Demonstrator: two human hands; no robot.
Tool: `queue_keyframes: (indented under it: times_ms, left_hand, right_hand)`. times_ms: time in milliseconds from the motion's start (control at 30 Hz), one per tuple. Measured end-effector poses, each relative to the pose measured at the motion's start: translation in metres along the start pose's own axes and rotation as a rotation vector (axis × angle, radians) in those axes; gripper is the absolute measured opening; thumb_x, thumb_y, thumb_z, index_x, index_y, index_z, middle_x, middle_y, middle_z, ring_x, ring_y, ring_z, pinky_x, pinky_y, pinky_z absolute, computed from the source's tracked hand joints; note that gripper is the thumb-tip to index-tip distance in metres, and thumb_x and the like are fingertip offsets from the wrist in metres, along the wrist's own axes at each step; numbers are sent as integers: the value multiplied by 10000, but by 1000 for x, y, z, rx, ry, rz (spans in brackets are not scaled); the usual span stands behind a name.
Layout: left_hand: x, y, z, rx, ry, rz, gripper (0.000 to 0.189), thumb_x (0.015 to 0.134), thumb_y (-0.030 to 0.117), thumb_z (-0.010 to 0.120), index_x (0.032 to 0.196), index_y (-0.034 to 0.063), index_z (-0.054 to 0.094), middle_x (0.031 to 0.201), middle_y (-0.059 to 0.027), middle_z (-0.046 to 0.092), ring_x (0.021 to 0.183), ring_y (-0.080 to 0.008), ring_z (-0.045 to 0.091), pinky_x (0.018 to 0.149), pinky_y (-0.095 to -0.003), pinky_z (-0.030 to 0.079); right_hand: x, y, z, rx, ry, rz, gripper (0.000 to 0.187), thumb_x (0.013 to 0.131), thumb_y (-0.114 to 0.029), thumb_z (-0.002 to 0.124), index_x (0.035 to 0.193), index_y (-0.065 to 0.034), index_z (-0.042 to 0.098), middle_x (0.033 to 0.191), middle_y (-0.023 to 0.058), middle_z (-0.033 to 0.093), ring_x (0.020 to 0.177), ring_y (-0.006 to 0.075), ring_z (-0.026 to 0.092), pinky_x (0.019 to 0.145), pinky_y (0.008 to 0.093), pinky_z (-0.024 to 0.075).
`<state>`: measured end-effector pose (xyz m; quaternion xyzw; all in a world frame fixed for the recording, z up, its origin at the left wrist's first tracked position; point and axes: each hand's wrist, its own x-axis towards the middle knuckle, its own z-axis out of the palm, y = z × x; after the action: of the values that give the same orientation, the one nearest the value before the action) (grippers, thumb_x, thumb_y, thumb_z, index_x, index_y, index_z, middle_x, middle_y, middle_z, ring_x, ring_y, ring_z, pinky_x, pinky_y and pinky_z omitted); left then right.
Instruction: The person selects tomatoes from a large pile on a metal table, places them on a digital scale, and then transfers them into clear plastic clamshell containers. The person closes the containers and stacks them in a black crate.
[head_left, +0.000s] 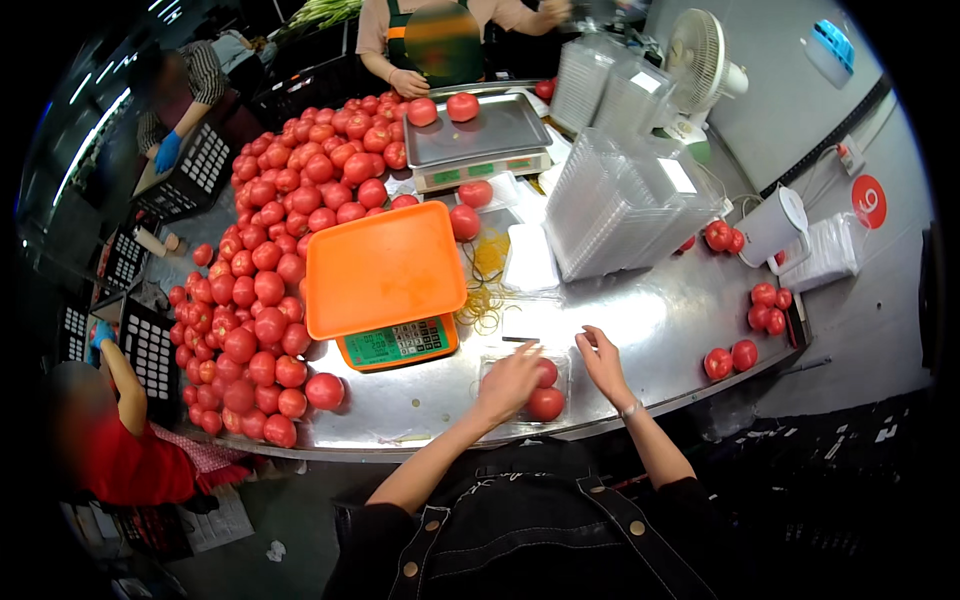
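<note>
A clear plastic tray (564, 412) lies before me near the table's front edge, with red tomatoes (545, 403) in it. My left hand (512, 381) reaches over the tray's left side, its blurred fingers beside the upper tomato. Whether it grips anything is hidden by the back of the hand. To the right of the tray, my right hand (602, 364) hovers with its fingers apart and nothing in them. A small dark strip (520, 340) lies just beyond the tray.
An orange scale pan (386, 270) sits left of centre, beside a large tomato heap (262, 300). Stacked clear containers (622, 210) stand at back right, near a white jug (776, 225). Yellow rubber bands (484, 300) lie loose. A co-worker (442, 45) stands behind a second scale (476, 131).
</note>
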<state>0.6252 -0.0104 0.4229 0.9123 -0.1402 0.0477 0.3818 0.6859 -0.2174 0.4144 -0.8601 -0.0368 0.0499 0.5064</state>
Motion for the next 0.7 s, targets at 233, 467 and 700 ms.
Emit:
queue_keyframes:
  times_ms: [233, 467, 700]
  left_hand:
    - [-63, -74, -52, -734, 352, -623, 384, 963, 277, 496, 1278, 57, 495, 1183, -110, 566, 933, -184, 591, 801, -313, 491]
    - [-102, -61, -38, -929, 37, -805, 405, 896, 221, 641, 1224, 32, 499, 1012, -74, 577, 828, -159, 611, 667, -276, 535]
    - [-113, -56, -28, -1448, 46, -863, 220, 892, 77, 626, 1085, 17, 540, 973, -65, 584, 866, -184, 634, 784, -342, 579]
  right_hand:
    - [19, -14, 15, 906, -233, 216, 720, 980, -568, 227, 1323, 27, 444, 1311, 163, 516, 1205, 250, 477, 1046, 420, 316]
    - [-74, 3, 4, -212, -166, -354, 417, 928, -165, 538, 1327, -58, 482, 1325, 252, 435, 1220, 343, 436, 1043, 399, 336]
    - [-102, 28, 1, 667, -405, 461, 311, 887, -72, 610, 1161, 28, 502, 928, 74, 612, 789, 142, 628, 704, 264, 543]
